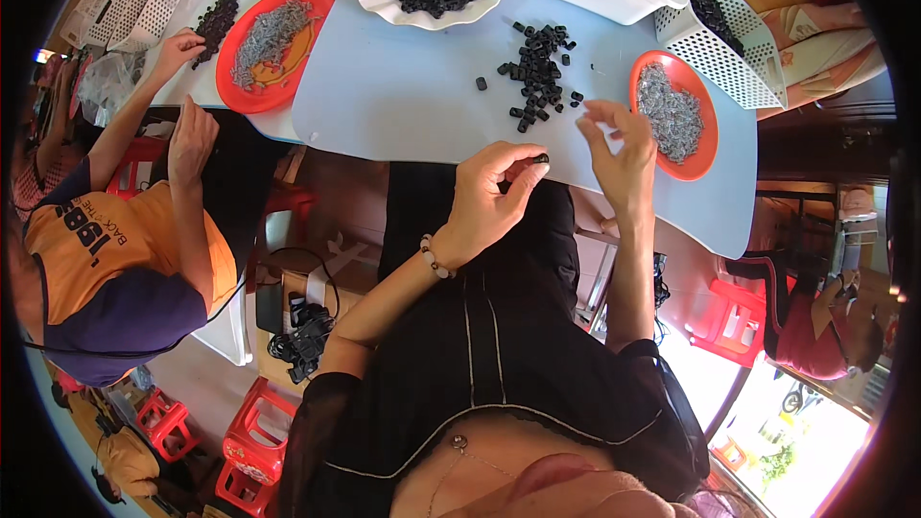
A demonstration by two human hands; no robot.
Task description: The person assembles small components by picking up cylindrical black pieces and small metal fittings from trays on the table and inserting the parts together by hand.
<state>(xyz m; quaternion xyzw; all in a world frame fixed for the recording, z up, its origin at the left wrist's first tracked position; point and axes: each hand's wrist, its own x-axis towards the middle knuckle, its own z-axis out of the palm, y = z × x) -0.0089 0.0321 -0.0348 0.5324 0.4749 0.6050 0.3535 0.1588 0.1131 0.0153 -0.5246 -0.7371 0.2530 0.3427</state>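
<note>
- The left hand (484, 197) pinched a small black cylindrical piece (542, 159) above the pale-blue tabletop's (403, 86) near edge.
- The right hand (628, 149) hung between loose black pieces (539, 77) and an orange-red round plate (711, 115) by the right edge, fingers apart, nothing discernible between.
- Handling one piece seemed the step; the next move likely called for precise fingertips.

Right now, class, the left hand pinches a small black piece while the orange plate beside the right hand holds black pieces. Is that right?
Not quite: in the head view, the orange plate beside the right hand holds clear-grey pieces, not black ones. The left hand does pinch a small black piece.
</note>
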